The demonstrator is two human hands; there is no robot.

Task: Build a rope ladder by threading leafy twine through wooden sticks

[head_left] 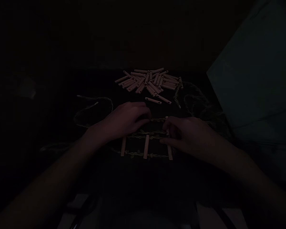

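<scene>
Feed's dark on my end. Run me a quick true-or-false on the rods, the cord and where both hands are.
1. The pile of wooden rods lies beyond the left hand and the right hand. True.
2. The right hand is in the pile. False: it is apart from the pile, at the right end of the corded rods.
3. Holes show in several rods of the pile. True.
4. Loose cord lies only to the right of the hands. False: some lies to the left too.
5. The large pale surface is at the picture's right. True.
</scene>
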